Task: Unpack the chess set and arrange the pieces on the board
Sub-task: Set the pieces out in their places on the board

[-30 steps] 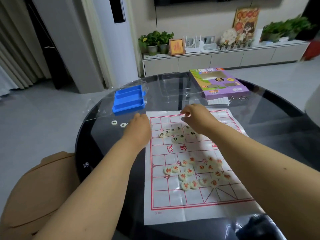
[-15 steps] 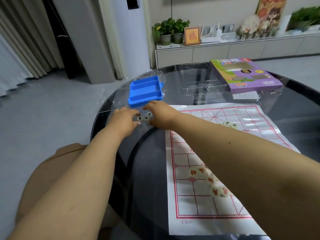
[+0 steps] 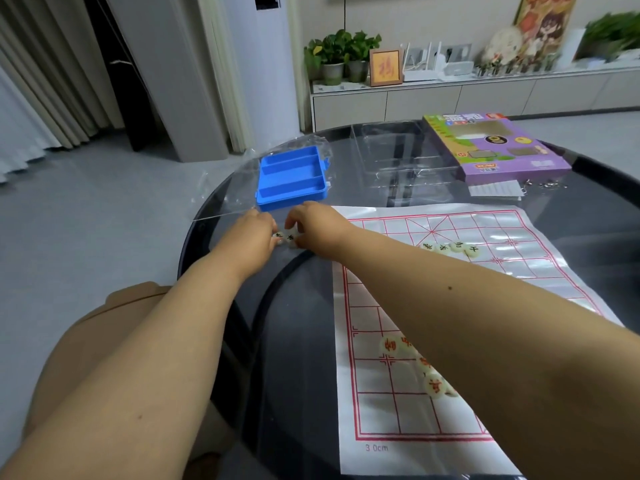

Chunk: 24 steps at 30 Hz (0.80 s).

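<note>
A white paper chess board (image 3: pixel 408 424) with a red grid lies on the dark round glass table (image 3: pixel 301 358). Left of the board, two round white pieces with black characters (image 3: pixel 284 238) sit on the glass. My left hand (image 3: pixel 251 235) and my right hand (image 3: pixel 313 226) meet over them, fingers curled onto the pieces. Several black-marked pieces (image 3: pixel 452 248) line up on the far half of the board. Red-marked pieces (image 3: pixel 412 362) lie on the near half, partly hidden by my right forearm.
An empty blue plastic tray (image 3: pixel 292 176) stands just beyond my hands, on a clear plastic sheet (image 3: pixel 228 202). A clear plastic insert (image 3: pixel 398 157), the purple game box (image 3: pixel 491 147) and a folded paper (image 3: pixel 495 189) lie at the back. A tan seat (image 3: pixel 86 341) is at lower left.
Both hands left the black pieces on the board and moved left to the two loose pieces beside the board. My head turned left, and the hands have closed in tighter on those pieces.
</note>
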Each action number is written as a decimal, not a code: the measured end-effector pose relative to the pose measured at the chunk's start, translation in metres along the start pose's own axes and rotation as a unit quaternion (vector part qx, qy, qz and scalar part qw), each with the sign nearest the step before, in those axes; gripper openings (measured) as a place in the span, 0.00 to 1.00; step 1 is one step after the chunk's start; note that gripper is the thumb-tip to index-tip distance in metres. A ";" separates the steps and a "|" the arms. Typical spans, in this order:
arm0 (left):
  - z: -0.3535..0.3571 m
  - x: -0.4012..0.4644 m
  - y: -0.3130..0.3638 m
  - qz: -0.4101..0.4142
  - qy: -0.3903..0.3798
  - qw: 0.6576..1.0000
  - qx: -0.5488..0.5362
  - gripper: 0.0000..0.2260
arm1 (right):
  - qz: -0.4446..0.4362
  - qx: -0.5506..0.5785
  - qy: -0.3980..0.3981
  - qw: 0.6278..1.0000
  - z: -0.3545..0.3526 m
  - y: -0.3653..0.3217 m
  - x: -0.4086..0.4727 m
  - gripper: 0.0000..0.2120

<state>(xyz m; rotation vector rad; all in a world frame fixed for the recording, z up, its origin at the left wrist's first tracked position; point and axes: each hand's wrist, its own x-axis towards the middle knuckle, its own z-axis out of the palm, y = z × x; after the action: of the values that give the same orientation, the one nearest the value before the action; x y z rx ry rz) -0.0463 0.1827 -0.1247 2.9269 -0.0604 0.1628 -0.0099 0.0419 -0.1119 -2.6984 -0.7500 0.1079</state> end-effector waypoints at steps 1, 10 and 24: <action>0.001 0.000 0.001 0.001 0.002 1.000 0.004 0.08 | 0.001 -0.002 -0.004 1.000 0.000 -0.001 0.000 0.17; 0.003 -0.006 0.007 -0.031 -0.001 0.999 0.026 0.12 | 0.014 -0.097 -0.005 0.995 0.008 -0.011 0.007 0.15; -0.011 0.009 0.095 0.039 0.021 0.997 -0.069 0.12 | 0.069 -0.018 0.070 0.995 -0.056 0.078 -0.053 0.09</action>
<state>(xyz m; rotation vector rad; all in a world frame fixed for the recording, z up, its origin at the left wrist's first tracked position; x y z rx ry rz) -0.0439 0.0925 -0.0932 2.7830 -0.1722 0.2222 -0.0078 -0.0651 -0.0869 -2.7549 -0.5303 -0.0615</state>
